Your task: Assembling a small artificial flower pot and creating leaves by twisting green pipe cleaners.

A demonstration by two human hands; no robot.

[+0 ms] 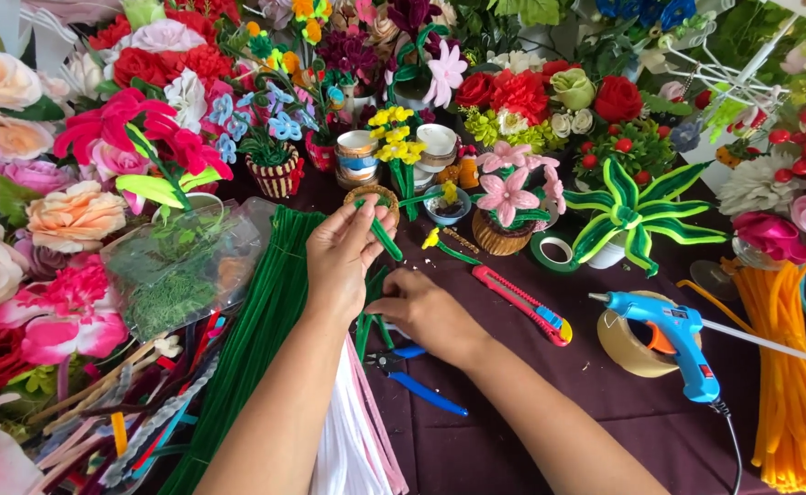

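Observation:
My left hand (343,252) is raised over the table and pinches the upper part of a green pipe cleaner (386,240) between thumb and fingers. My right hand (423,312) sits lower, fingers closed around the lower ends of green pipe cleaners (364,330). A thick bundle of dark green pipe cleaners (256,339) lies just left of my left forearm. White and pink pipe cleaners (353,431) lie under my arms. Blue-handled pliers (417,380) rest on the dark cloth below my right hand.
A red utility knife (524,305), a blue glue gun (673,339) on a tape roll (625,348), green tape (552,250), and orange pipe cleaners (788,385) lie to the right. Small potted pipe-cleaner flowers (506,206) and large artificial flowers (73,215) ring the table. A plastic bag of moss (178,270) lies left.

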